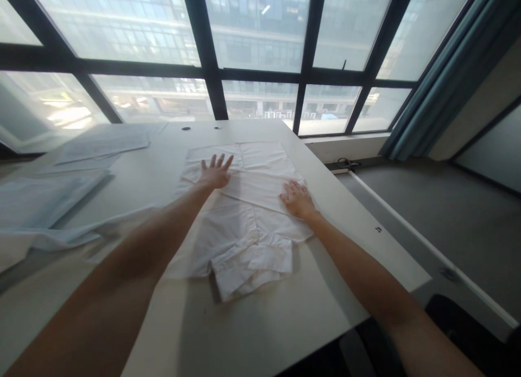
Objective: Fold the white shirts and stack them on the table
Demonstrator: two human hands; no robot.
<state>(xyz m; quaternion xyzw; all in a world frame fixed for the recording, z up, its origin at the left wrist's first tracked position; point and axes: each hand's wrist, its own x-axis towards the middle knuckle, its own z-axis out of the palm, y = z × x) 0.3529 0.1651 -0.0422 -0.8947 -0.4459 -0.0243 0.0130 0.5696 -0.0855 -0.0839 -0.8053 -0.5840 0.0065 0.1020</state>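
The white garment [260, 190] lies beneath my left hand [216, 173] and right hand [298, 199], each grip spread open, holding nothing.

Office-like room, white table [252, 333], black-framed windows [256, 51] facing a large glazed building [264, 19]

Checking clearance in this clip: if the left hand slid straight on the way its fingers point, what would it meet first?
First, more of the white cloth under the left hand; beyond that, tabletop and probably the window, though depth is hard to judge.
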